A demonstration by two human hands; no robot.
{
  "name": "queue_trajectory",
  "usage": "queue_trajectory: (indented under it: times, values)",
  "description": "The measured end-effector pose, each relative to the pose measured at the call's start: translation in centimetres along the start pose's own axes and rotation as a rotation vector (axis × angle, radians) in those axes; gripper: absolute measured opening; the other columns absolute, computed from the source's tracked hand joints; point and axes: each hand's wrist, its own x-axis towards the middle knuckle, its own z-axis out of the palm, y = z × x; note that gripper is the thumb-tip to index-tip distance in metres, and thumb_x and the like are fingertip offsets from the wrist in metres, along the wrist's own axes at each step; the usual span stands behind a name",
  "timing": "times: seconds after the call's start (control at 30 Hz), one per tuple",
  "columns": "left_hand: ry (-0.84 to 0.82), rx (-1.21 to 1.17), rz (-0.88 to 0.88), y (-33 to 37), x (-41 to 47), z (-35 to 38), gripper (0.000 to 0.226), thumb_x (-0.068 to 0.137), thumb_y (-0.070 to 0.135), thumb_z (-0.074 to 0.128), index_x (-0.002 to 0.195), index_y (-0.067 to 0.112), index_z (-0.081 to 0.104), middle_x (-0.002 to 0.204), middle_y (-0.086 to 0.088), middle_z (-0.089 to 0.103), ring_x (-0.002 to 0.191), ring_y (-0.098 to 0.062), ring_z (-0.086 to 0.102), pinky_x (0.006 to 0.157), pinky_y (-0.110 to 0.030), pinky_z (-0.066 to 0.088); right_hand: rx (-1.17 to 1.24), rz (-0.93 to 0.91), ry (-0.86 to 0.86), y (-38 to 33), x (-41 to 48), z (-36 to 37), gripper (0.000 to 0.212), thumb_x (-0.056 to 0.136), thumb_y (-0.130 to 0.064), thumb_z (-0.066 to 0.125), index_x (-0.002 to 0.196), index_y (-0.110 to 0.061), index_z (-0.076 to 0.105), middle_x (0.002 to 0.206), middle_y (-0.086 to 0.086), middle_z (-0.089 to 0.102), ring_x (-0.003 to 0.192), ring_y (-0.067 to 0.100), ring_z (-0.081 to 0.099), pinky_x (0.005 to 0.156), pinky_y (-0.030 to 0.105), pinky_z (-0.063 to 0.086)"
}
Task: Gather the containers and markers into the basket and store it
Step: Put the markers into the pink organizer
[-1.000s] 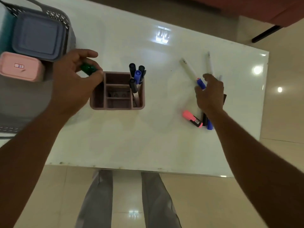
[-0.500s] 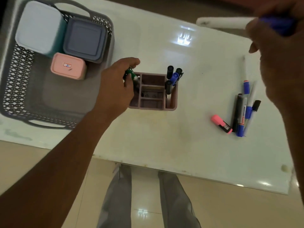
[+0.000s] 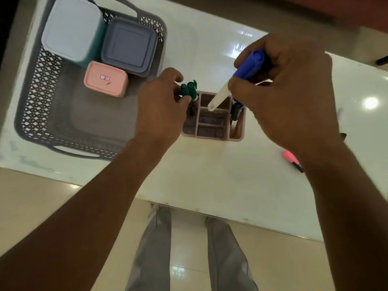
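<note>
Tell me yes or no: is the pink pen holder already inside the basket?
No, the pen holder stands on the table, outside the basket's right rim.

A single head-worn camera looks steeply down from close above the near edge of a white table (image 3: 210, 181). A pink pen holder (image 3: 213, 133) sits about mid-frame. A grey basket (image 3: 37, 97) lies left of it, and below it the floor (image 3: 42, 206) and trouser legs (image 3: 155, 248) fill the bottom of the frame.
</note>
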Motion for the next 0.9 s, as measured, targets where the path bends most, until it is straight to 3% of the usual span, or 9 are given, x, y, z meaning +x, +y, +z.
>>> queue_trajectory:
  times: [0.23,0.37,0.47,0.6,0.8,0.9]
  values:
    - [-0.014,0.054,0.178,1.1,0.2,-0.7,0.014,0.082,0.012,0.072,0.096,0.012,0.072,0.09,-0.003,0.072,0.079,-0.015,0.066,0.076,-0.037,0.057,0.074,0.034,0.055,0.1,-0.6,3.9,0.015,0.077,-0.012,0.071,0.091,-0.015,0.068,0.079,-0.006,0.066,0.069,0.01,0.063,0.066,0.012,0.051]
    - [-0.071,0.058,0.193,0.8,0.8,-0.3,0.014,0.083,0.01,0.068,0.096,0.008,0.072,0.09,-0.006,0.072,0.08,-0.021,0.066,0.078,-0.041,0.055,0.047,0.05,-0.032,1.0,-0.5,7.4,0.019,0.084,-0.007,0.064,0.102,-0.011,0.067,0.09,0.003,0.071,0.082,0.02,0.067,0.081,0.036,0.054]
    - [-0.082,-0.013,0.125,0.2,1.0,-0.4,0.022,0.083,0.004,0.065,0.104,0.006,0.069,0.097,-0.008,0.072,0.084,-0.02,0.066,0.082,-0.037,0.056,0.056,0.061,-0.026,1.8,-0.5,9.1,0.024,0.089,-0.002,0.056,0.111,-0.007,0.065,0.097,0.006,0.071,0.088,0.024,0.067,0.086,0.04,0.052]
    - [-0.114,-0.059,0.074,-0.1,0.8,-0.2,0.035,0.083,0.0,0.064,0.117,0.009,0.064,0.105,-0.005,0.069,0.083,-0.014,0.065,0.08,-0.026,0.055,0.051,0.042,0.06,2.3,-0.6,10.0,0.023,0.09,-0.002,0.057,0.112,-0.004,0.061,0.096,0.01,0.07,0.085,0.026,0.068,0.08,0.045,0.055]
    - [-0.12,-0.102,0.0,-1.4,0.0,0.6,0.054,0.079,0.002,0.069,0.13,0.014,0.055,0.11,0.001,0.063,0.082,-0.015,0.064,0.072,-0.026,0.055,0.092,0.114,0.071,3.1,-0.8,10.3,0.019,0.088,0.004,0.055,0.105,-0.003,0.055,0.092,0.01,0.065,0.082,0.026,0.066,0.075,0.046,0.055]
    - [-0.05,-0.046,-0.015,-2.1,-1.0,1.4,0.056,0.078,0.013,0.075,0.129,0.015,0.051,0.113,0.0,0.059,0.085,-0.013,0.058,0.072,-0.025,0.051,0.087,0.14,0.094,3.5,-1.2,10.1,0.016,0.088,0.001,0.058,0.102,-0.005,0.056,0.089,0.008,0.066,0.08,0.024,0.065,0.074,0.044,0.056]
